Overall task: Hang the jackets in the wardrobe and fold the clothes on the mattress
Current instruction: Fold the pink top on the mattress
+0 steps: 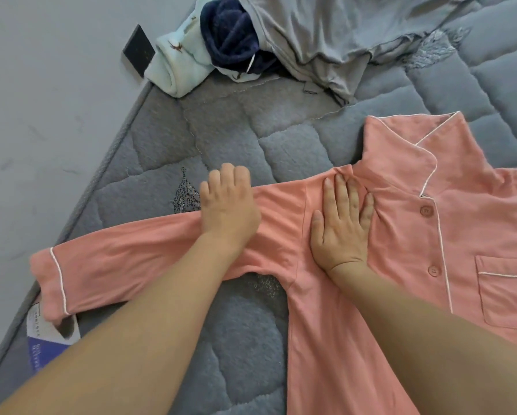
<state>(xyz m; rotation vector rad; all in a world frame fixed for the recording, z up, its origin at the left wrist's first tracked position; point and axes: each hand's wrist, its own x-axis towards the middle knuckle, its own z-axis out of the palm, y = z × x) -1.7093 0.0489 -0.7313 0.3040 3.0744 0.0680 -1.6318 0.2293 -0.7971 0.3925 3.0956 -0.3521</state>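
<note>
A pink button-up pyjama shirt (401,235) with white piping lies front-up on the grey quilted mattress (221,130). Its sleeve (116,265) stretches out to the left, cuff near the mattress edge. My left hand (228,208) grips the upper edge of the sleeve near the shoulder, fingers curled over the fabric. My right hand (341,229) presses flat on the shirt's shoulder, just left of the collar, fingers straight. A chest pocket (505,289) shows at the right.
A pile of clothes lies at the far end: a light blue fleece piece (176,64), a navy fleece piece (230,37) and a grey garment (326,34). A dark flat box (138,50) sits on the grey floor (41,100). A mattress label (47,336) shows by the cuff.
</note>
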